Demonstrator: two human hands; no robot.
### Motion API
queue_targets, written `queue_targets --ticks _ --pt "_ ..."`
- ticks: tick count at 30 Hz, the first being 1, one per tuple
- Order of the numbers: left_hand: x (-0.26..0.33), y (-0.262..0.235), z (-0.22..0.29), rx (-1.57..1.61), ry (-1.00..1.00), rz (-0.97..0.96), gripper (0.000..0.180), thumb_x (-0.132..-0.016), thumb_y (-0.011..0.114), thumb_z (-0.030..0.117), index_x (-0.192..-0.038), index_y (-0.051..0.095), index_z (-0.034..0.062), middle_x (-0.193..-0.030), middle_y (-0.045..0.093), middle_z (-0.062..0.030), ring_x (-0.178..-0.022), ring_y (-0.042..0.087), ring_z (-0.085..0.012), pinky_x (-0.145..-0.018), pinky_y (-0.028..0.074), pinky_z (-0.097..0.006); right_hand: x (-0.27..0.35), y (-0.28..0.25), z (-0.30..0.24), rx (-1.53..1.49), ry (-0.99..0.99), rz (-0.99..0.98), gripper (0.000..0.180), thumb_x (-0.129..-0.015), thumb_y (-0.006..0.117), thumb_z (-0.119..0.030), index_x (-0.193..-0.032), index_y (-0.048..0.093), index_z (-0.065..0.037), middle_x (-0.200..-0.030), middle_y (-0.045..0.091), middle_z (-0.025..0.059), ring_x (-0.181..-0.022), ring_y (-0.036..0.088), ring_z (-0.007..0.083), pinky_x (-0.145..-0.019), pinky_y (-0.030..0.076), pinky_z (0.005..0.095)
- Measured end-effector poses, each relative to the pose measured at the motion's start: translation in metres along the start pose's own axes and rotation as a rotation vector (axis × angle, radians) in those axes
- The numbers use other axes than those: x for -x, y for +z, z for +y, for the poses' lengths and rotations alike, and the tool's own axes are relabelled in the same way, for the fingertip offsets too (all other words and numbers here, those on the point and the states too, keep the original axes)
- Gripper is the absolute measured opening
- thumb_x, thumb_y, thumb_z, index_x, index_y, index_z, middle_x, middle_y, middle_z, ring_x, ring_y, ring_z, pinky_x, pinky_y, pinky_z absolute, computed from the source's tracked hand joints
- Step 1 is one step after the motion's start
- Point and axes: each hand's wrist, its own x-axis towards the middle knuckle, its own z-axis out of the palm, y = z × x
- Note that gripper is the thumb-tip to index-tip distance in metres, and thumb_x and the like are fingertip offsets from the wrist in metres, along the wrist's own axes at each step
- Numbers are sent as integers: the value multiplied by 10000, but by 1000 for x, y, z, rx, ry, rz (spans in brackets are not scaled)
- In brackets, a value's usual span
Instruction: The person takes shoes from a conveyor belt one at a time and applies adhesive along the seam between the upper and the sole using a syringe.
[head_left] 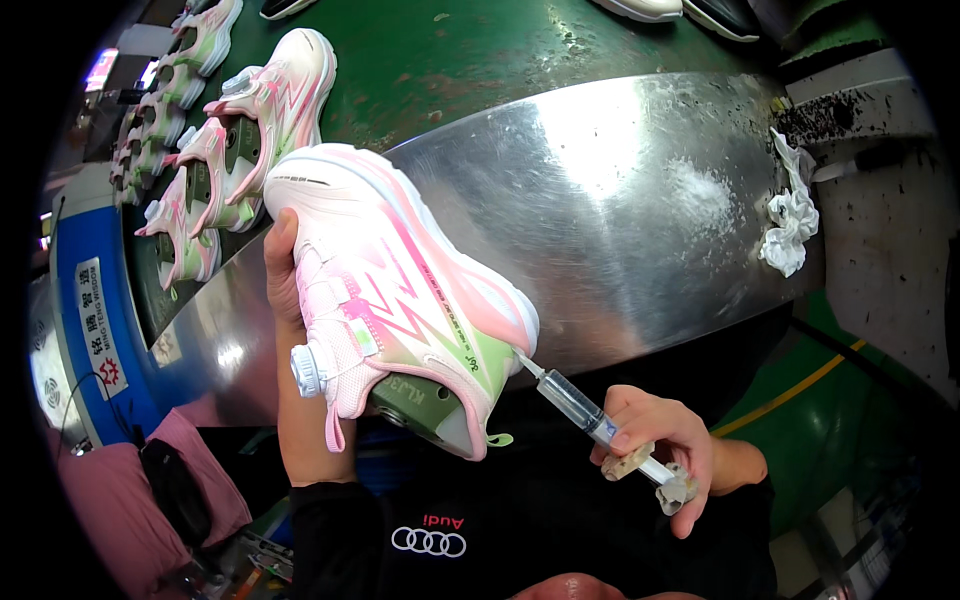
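My left hand (284, 268) is closed around the toe end of a pink, white and green sneaker (400, 290), holding it up over the near edge of the metal plate. A dark green shoe last (425, 402) fills the sneaker's opening, and a pale dial (306, 370) sits on its tongue. In my right hand (665, 430) is a clear syringe (575, 400), gripped by its barrel end and plunger. The syringe's tip meets the sneaker's heel, by the seam between upper and sole. The fingers of my left hand are mostly hidden behind the sneaker.
A shiny metal plate (480, 170) lies on the green work surface (400, 60), with a whitish smear (700, 198) and crumpled white tissue (788, 225) at its right. Several similar sneakers (290, 90) stand at the far left. A blue machine panel (95, 310) borders the left side.
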Motion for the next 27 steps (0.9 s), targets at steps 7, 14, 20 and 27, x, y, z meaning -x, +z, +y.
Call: queue_targets --ticks 7,14,20,27 --pt "26 -29 16 -118 -80 105 676 -857 562 447 -1361 361 43 -1311 480 -179 -1197 484 -349 -1031 375 -508 2 -11 7 20 15 -28 831 -620 792 -547 -1197 543 -4 -981 643 74 -746 437 157 -652 330 279" --pt "79 -67 48 -769 -6 345 579 -859 577 284 -1251 400 -104 -1137 565 -265 -991 623 -337 -869 519 -435 -14 -15 12 116 -12 -102 795 -617 824 -452 -1228 527 -40 -1077 632 54 -820 499 176 -728 384 297" --pt "131 -62 29 -835 73 423 320 -884 535 128 -1141 493 -58 -1065 613 -188 -941 633 -260 -841 524 -366 -22 -9 15 180 -20 -125 791 -613 832 -407 -1237 510 -43 -1102 622 48 -839 517 196 -730 387 307" --pt "175 -49 6 -598 -84 547 342 -817 568 20 -1145 473 13 -1123 549 -148 -977 581 -234 -799 528 -321 -21 2 14 171 3 -133 786 -612 831 -405 -1233 512 -43 -1098 623 54 -827 520 201 -730 391 310"
